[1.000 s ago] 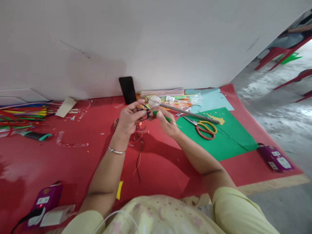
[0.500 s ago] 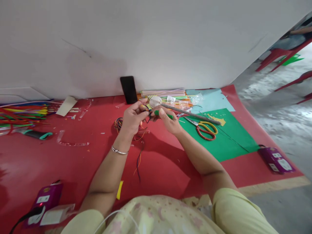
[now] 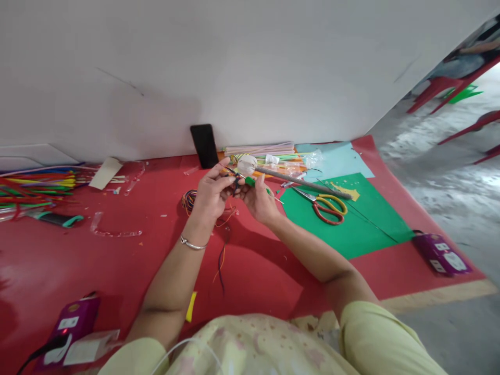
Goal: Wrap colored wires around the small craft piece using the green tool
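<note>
My left hand is closed in a pinch on a small dark blue strand. My right hand is closed round a slim green-handled tool; its dark thin end points at my left fingers and a thin pale end sticks out behind the palm. My hands meet just above the table, fingertips nearly touching. Beneath my left hand lies a coil of multicoloured wire, and loose strands trail towards me. A white round head on a grey stick lies just beyond my right hand.
Red-and-yellow scissors lie on a green sheet at right. A black phone leans against the white wall. Coloured pipes and a teal-handled tool are at left. Purple power boxes stand at both sides.
My right hand has turned and its fingers have opened up a little around the green-handled tool, whose dark end now shows by my left fingertips. The left hand has barely moved.
</note>
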Demonstrator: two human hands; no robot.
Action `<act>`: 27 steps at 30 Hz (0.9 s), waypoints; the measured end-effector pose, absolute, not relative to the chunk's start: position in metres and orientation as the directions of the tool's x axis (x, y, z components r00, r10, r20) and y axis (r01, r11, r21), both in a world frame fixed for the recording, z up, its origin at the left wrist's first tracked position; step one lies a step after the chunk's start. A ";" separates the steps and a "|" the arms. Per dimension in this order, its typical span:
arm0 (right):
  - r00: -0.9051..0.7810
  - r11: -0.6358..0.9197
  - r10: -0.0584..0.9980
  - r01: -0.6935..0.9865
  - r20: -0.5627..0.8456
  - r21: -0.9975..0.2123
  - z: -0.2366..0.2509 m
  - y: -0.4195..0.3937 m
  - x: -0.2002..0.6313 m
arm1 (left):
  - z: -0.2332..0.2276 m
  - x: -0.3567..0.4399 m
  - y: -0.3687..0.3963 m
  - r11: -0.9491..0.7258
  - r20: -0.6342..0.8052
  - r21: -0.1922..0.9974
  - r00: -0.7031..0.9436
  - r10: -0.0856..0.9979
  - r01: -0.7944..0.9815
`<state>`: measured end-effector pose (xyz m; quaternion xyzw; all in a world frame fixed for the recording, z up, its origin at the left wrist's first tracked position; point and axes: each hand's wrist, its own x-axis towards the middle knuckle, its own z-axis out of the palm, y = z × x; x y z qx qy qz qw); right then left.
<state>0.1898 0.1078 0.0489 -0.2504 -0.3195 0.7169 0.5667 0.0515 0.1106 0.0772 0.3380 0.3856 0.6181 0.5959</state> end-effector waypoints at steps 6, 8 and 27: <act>-0.308 -0.261 0.949 -0.625 -0.075 -0.735 0.054 0.116 0.197 | 0.067 0.048 0.113 -0.219 0.190 0.964 -0.187 0.964 -0.153; -0.286 -0.299 0.948 -0.659 -0.138 -0.691 0.054 0.116 0.194 | 0.063 0.051 0.111 -0.341 0.343 0.939 -0.243 0.907 0.053; -0.346 0.060 0.905 -0.473 0.248 -0.879 0.038 0.128 0.212 | 0.084 0.027 0.114 0.185 -0.109 0.846 0.178 0.978 -0.500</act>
